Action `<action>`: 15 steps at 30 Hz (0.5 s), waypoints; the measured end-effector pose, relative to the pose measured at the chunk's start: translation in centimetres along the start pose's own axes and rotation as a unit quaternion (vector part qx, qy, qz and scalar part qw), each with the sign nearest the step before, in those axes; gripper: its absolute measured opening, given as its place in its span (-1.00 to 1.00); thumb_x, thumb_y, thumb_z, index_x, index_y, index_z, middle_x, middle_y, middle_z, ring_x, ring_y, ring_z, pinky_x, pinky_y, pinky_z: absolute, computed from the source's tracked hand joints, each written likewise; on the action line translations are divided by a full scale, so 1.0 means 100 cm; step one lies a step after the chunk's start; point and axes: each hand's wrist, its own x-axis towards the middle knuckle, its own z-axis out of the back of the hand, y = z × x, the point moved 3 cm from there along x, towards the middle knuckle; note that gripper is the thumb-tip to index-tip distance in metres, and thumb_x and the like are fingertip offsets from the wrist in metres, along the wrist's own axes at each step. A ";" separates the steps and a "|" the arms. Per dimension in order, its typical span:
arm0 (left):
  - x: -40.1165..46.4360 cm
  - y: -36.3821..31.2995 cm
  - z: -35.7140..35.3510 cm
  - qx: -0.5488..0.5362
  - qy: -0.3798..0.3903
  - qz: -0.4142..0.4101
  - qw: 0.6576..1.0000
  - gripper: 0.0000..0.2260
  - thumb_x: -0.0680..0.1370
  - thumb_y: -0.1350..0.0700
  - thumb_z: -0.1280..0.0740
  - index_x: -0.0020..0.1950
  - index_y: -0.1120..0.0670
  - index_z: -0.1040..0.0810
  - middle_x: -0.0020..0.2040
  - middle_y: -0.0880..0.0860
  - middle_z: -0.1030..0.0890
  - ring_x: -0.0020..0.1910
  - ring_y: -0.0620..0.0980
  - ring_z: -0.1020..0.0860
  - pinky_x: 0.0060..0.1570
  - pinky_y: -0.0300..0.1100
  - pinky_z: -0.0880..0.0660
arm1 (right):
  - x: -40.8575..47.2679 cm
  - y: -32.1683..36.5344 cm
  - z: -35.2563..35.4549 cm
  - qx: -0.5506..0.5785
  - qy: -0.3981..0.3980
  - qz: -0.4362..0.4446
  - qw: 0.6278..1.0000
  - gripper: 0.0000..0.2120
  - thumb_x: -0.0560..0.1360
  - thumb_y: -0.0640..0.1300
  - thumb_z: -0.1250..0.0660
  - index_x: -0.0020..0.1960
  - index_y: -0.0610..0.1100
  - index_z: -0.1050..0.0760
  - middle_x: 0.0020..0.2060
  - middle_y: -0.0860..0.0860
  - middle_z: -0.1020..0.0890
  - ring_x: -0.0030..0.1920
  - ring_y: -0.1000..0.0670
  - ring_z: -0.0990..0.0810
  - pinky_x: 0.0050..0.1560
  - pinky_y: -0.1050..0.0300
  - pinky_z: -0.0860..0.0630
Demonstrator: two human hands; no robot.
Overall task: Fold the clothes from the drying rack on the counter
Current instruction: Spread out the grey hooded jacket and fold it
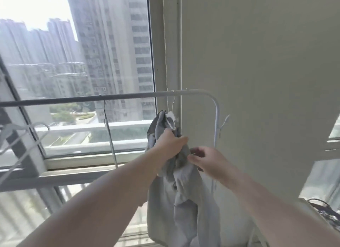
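The left hand (170,145) grips the grey shirt (176,200) bunched on its hanger (172,116) at the drying rack (184,93), the right hand (206,160) pinches its front; unhooking likely comes next.

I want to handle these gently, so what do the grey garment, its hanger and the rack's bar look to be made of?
Grey garment: thin woven cloth, matte, judging by its soft folds and creases. Hanger: thin wire hook, likely metal, pale. Rack's bar: smooth round tube, probably painted metal, with a slight sheen.

grey garment (184,200): hem cut off at bottom edge | hanger (172,117): mostly hidden in cloth
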 end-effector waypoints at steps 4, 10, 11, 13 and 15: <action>-0.015 0.010 0.010 0.047 0.004 -0.008 0.999 -0.36 0.26 -0.27 -0.46 0.23 -0.01 -0.47 0.02 0.00 -0.64 -0.05 -0.04 -0.62 0.01 -0.09 -0.60 | -0.015 0.015 -0.030 0.050 0.098 0.043 0.993 -0.88 0.58 -0.06 -0.42 0.11 0.07 -0.60 -0.08 0.21 -0.72 -0.08 0.24 -0.67 -0.04 0.32 -0.58; -0.032 0.031 0.047 0.172 0.047 -0.038 0.983 -0.61 0.46 -0.13 -0.46 0.13 0.08 -0.50 -0.02 0.05 -0.61 -0.09 -0.01 -0.57 -0.17 -0.15 -0.48 | -0.023 0.043 -0.066 0.029 0.065 0.086 0.994 -0.85 0.52 0.10 -0.46 -0.09 0.05 -0.56 -0.30 0.22 -0.61 -0.26 0.22 -0.58 -0.29 0.37 -0.44; -0.035 0.033 0.052 0.196 0.053 -0.048 0.978 -0.56 0.46 -0.13 -0.47 0.19 0.08 -0.48 0.00 0.05 -0.60 -0.06 0.02 -0.57 -0.17 -0.16 -0.45 | -0.023 0.046 -0.071 0.023 0.051 0.084 0.995 -0.80 0.48 0.14 -0.47 -0.07 0.05 -0.53 -0.23 0.23 -0.61 -0.23 0.23 -0.58 -0.24 0.33 -0.47; -0.043 0.043 0.065 0.252 0.049 -0.072 0.964 -0.59 0.48 -0.16 -0.45 0.17 0.05 -0.45 0.02 0.03 -0.58 -0.02 0.08 -0.54 -0.13 -0.12 -0.41 | -0.021 0.052 -0.087 0.007 0.007 0.080 0.997 -0.63 0.37 0.19 -0.49 0.03 0.06 -0.45 0.00 0.14 -0.58 -0.05 0.17 -0.60 -0.08 0.16 -0.56; -0.053 0.053 0.076 0.282 0.037 -0.091 0.954 -0.66 0.50 -0.18 -0.40 0.08 0.01 -0.41 -0.01 0.02 -0.55 -0.05 0.09 -0.50 -0.11 -0.08 -0.40 | -0.020 0.058 -0.100 0.013 -0.011 0.089 0.996 -0.54 0.33 0.11 -0.53 0.11 0.06 -0.40 0.05 0.11 -0.55 0.01 0.12 -0.59 -0.04 0.13 -0.55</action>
